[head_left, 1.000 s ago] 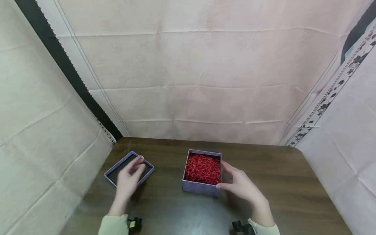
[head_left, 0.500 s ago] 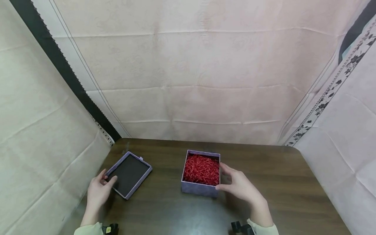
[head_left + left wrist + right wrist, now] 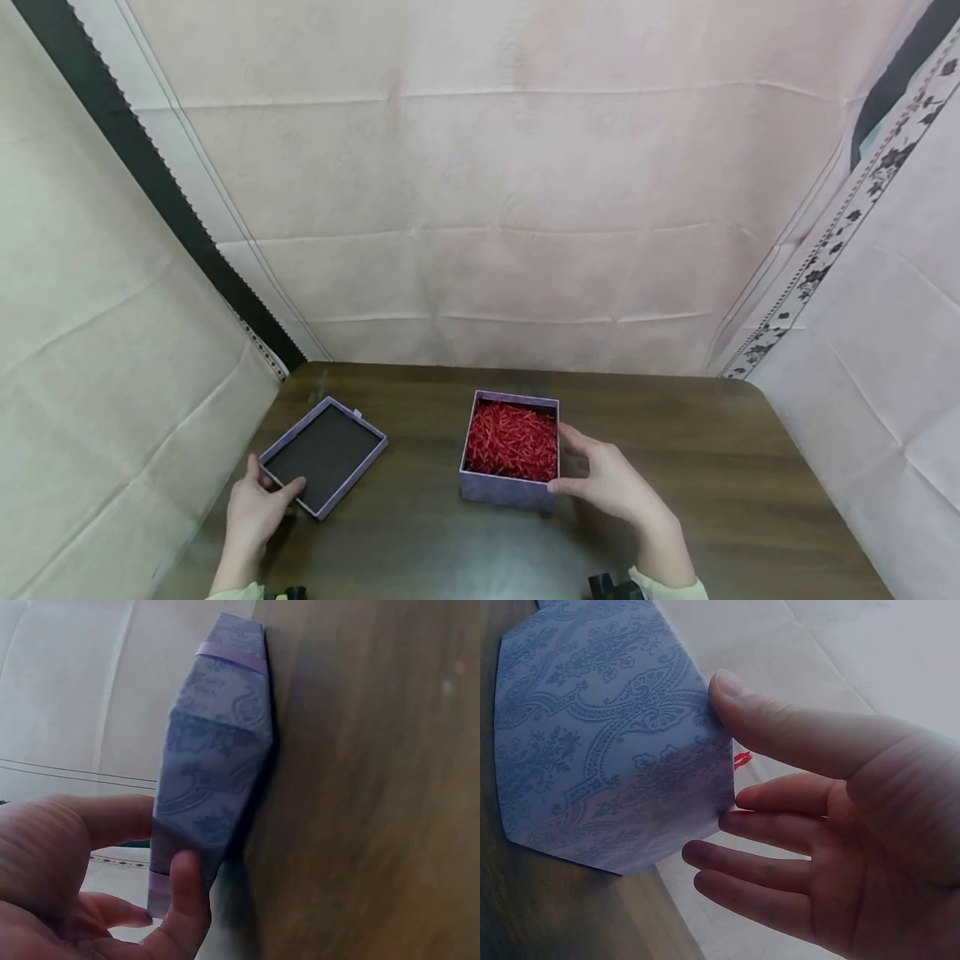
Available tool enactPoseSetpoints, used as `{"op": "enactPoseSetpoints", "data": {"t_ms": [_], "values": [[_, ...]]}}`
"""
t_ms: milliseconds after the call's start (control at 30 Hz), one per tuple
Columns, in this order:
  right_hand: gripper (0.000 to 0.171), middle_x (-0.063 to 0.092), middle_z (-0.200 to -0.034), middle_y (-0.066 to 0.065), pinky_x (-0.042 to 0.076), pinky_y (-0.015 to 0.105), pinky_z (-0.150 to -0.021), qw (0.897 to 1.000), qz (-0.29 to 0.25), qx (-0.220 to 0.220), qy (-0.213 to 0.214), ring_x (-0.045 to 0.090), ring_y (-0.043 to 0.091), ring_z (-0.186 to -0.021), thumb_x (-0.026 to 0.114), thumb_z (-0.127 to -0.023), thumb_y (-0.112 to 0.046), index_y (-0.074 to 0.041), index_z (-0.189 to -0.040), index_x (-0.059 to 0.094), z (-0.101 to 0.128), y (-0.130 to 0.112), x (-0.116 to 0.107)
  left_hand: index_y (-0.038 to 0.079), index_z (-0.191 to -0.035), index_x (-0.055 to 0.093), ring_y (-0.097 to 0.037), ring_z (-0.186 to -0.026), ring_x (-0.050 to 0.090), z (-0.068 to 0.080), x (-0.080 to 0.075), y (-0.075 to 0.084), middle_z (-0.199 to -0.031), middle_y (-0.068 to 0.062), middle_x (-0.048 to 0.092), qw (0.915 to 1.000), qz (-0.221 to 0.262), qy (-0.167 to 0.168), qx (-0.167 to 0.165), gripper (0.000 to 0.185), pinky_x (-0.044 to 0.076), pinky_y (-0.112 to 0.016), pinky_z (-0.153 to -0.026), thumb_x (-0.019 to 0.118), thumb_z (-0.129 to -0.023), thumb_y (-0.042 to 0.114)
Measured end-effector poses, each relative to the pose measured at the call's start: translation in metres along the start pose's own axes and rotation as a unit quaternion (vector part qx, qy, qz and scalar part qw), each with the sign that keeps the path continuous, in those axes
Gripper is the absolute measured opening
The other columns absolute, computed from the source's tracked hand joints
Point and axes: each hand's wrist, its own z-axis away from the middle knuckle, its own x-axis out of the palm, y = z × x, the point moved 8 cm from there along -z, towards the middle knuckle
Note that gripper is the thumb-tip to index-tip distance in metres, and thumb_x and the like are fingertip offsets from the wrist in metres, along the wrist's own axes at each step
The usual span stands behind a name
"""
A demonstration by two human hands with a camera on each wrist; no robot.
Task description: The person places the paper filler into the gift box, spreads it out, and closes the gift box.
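Note:
A purple box (image 3: 504,492) with patterned sides stands uncovered on the table, filled with red shredded paper (image 3: 513,442). My right hand (image 3: 611,479) rests against its right side, the thumb at the near corner and the fingers extended along the wall. Off to the left, the matching box lid (image 3: 326,458) lies with its black inside facing up. My left hand (image 3: 253,507) pinches the lid at its near left side between thumb and fingers. In the left wrist view, the lid's outer side and a light purple ribbon band (image 3: 232,657) show.
The brown wooden table (image 3: 405,550) has bare surface between lid and box. Behind it hangs a pale creased cloth (image 3: 517,200). More cloth closes off both sides, with a dark band (image 3: 161,187) on the left.
My left hand has come from over the lid round to its near left side and taken hold of it. The lid has turned slightly. My right hand stays at the box.

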Motion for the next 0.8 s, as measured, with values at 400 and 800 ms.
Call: {"op": "enactPoseSetpoints", "data": {"t_ms": [400,800], "values": [[0.096,0.051,-0.161,0.015,0.048,0.062,-0.11,1.0,0.008,0.004,-0.002,0.06,0.038,-0.136,0.091,-0.087,-0.039,-0.005,-0.163,0.044,-0.001,0.0,0.002,0.002,-0.17,0.002,-0.015,-0.063,0.07,0.008,0.011,-0.012,-0.126,-0.029,0.05,0.9944,0.094,-0.031,-0.038,0.099,0.063,-0.031,-0.063,0.068,-0.097,0.004],[0.096,0.052,-0.16,0.015,0.047,0.062,-0.111,1.0,0.012,0.004,0.001,0.06,0.038,-0.136,0.091,-0.087,-0.039,-0.004,-0.162,0.045,-0.001,0.003,0.0,0.0,-0.169,0.023,-0.01,-0.066,0.066,0.002,0.014,0.019,-0.125,-0.02,0.058,0.9962,0.08,-0.032,-0.012,0.085,0.056,-0.025,-0.06,0.066,-0.096,0.006]]}}
